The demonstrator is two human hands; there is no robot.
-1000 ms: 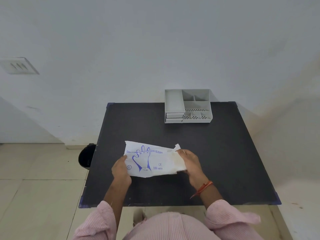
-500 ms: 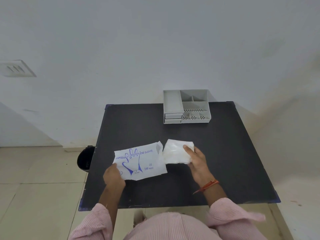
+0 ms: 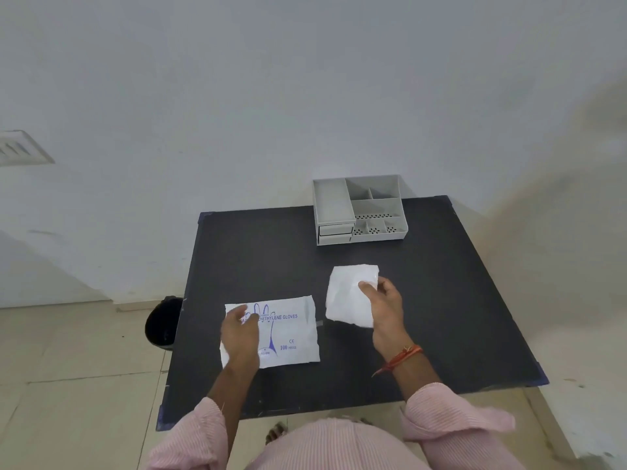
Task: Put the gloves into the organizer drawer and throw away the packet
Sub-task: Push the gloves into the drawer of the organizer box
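your right hand (image 3: 383,308) grips the folded stack of clear gloves (image 3: 349,295), held just above the black table (image 3: 441,300), out of the packet. your left hand (image 3: 239,330) lies flat and open on the emptied glove packet (image 3: 288,334), pinning it down. the grey organizer (image 3: 359,210) sits at the far edge, drawers closed. a black bin (image 3: 163,322) stands on the floor by the table's left side.

Matt black table (image 3: 441,300), smooth grey plastic organizer (image 3: 397,234), thin crinkled white plastic packet (image 3: 291,330).
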